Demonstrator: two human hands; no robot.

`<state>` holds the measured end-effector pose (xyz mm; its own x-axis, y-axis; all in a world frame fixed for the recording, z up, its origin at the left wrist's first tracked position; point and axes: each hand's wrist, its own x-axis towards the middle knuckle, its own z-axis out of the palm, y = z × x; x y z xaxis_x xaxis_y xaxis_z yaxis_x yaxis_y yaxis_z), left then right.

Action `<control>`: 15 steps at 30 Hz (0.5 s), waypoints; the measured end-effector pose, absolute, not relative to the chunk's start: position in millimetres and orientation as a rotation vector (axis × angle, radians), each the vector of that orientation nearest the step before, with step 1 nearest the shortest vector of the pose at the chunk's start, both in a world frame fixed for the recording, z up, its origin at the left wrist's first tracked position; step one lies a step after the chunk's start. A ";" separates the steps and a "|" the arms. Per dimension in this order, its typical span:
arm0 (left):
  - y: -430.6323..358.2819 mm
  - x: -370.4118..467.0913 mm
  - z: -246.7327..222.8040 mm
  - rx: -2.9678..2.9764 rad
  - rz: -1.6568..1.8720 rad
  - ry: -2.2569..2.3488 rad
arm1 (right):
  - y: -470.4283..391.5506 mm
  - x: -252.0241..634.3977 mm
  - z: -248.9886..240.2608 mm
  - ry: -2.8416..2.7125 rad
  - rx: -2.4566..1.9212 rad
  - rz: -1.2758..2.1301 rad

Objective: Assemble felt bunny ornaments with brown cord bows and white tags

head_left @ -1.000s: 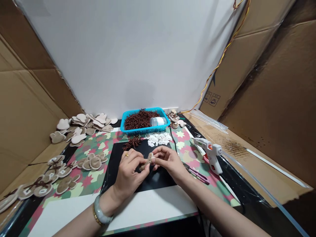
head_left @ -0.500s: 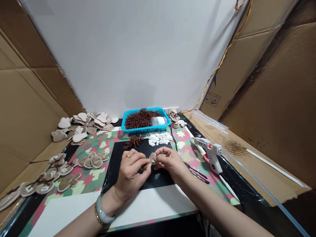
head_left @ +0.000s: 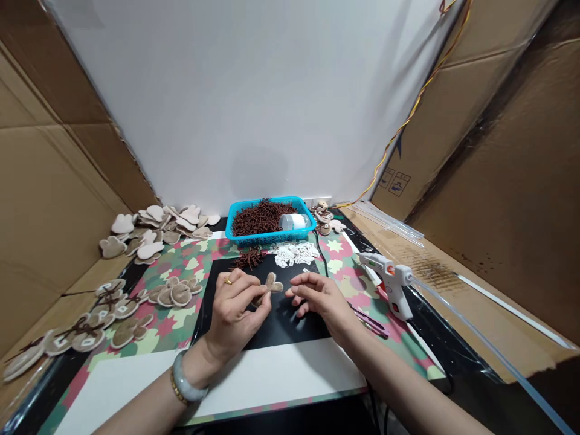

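Observation:
Between the thumb and fingers of my left hand (head_left: pixel 240 308) is a small brown felt bunny-head patch (head_left: pixel 272 284); its two rounded ears stick out to the right, and the rest is mostly covered by the fingers. My right hand (head_left: pixel 317 299) hovers just to the right of the ears, apart from them, fingers curved and spread with nothing in them. Both hands are over a black mat (head_left: pixel 290 326). Just beyond them lie a small heap of brown cord bows (head_left: pixel 249 258) and a pile of white labels (head_left: pixel 294 254).
A blue basket (head_left: pixel 230 232) of brown bows holds a clear jar (head_left: pixel 293 222). A white glue gun (head_left: pixel 392 281) stands right, near pink-handled scissors (head_left: pixel 371 321). Felt pieces (head_left: pixel 154 232) pile up at back left; patches with bows and labels (head_left: pixel 90 329) lie at front left.
My right hand has let go of the felt patch and drawn back to the right, its fingers spreading. The left hand keeps hold, and the two ears now show more fully.

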<state>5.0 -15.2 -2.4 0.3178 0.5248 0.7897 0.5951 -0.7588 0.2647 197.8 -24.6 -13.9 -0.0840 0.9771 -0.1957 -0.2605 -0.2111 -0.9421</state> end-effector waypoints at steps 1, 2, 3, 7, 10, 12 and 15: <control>-14.6 4.2 -2.1 -2.481 -1.440 -1.058 | -24.9 199.2 -15.6 -0.943 -1.119 1.517; -14.0 3.7 -2.0 -2.474 -1.433 -1.057 | -24.6 200.8 -17.3 -0.963 -1.121 1.503; -13.6 3.5 -2.0 -2.469 -1.427 -1.055 | -23.4 202.9 -18.8 -0.999 -1.133 1.464; -11.0 2.6 -1.8 -2.470 -1.414 -1.030 | -7.1 216.4 -17.4 -1.151 -1.237 1.142; -6.8 1.5 -0.9 -2.477 -1.414 -0.995 | 17.1 226.4 -9.6 -0.960 -1.224 1.097; -3.3 1.2 -0.2 -2.474 -1.415 -0.972 | 36.4 228.0 -5.7 -0.788 -1.181 1.149; 1.3 1.8 1.1 -2.460 -1.442 -0.951 | 64.3 221.3 -6.9 -0.687 -1.161 1.217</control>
<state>1.8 1.3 1.1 0.3430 0.4504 0.8243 0.5802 -0.7917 0.1912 221.3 64.3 -6.9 0.2643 0.9502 -0.1651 -0.3489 -0.0654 -0.9349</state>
